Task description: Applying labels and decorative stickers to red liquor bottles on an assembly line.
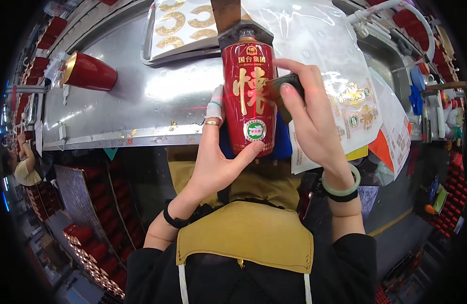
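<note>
A red glossy bottle (249, 96) with gold lettering and a round green-and-white label near its base lies before me, neck pointing away. My left hand (215, 164) grips its lower end, fingers along the left side and thumb near the base; one finger wears a white cover and a ring. In my right hand (313, 114), a small dark flat scraper (278, 95) is pinched between thumb and fingers, its edge at the bottle's right side. Beyond the neck is a dark angular block (258, 34) with a brown upright piece (227, 14).
Another red bottle (94, 72) lies on the metal bench (157, 111) at left. A tray (148, 57) at the back holds gold crescent-shaped decals. To the right, clear sheets (319, 45) with gold decals overlap the sink edge, beside a pale hose (429, 30).
</note>
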{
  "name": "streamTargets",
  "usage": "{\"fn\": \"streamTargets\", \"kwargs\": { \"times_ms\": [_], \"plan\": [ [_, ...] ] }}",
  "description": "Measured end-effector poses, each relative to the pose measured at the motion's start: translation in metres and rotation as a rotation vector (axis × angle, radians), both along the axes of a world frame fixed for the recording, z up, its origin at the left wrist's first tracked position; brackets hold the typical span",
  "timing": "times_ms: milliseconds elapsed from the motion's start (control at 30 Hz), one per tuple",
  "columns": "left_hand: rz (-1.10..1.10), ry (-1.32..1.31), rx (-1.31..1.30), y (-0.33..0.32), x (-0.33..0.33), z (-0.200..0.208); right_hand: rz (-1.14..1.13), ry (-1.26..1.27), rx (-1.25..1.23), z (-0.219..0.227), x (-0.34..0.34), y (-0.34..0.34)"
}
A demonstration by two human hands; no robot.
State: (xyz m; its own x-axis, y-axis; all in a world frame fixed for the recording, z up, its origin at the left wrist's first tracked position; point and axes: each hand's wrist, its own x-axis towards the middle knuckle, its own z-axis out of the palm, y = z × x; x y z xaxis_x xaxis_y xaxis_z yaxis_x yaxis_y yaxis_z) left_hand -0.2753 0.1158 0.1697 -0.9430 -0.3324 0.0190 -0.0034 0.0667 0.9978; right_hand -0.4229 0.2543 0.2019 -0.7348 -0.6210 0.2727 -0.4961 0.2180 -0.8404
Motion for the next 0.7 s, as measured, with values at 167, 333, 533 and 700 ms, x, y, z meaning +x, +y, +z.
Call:
{"fn": "streamTargets", "kwargs": {
  "times_ms": [167,333,533,700],
  "plan": [
    [-0.025,-0.023,-0.097,-0.004,0.003,-0.004,0.299,0.177,0.025,0.035,0.008,0.007],
    [-0.007,-0.005,-0.022,0.0,0.002,-0.001,0.274,0.493,0.042,0.033,0.0,-0.005],
    [-0.023,-0.002,-0.051,0.0,0.003,-0.004,0.237,0.329,0.0,0.025,0.015,0.002],
    [0.036,-0.033,-0.026,-0.001,0.007,-0.009,-0.226,0.265,-0.014,0.008,0.011,0.012]
  ]
}}
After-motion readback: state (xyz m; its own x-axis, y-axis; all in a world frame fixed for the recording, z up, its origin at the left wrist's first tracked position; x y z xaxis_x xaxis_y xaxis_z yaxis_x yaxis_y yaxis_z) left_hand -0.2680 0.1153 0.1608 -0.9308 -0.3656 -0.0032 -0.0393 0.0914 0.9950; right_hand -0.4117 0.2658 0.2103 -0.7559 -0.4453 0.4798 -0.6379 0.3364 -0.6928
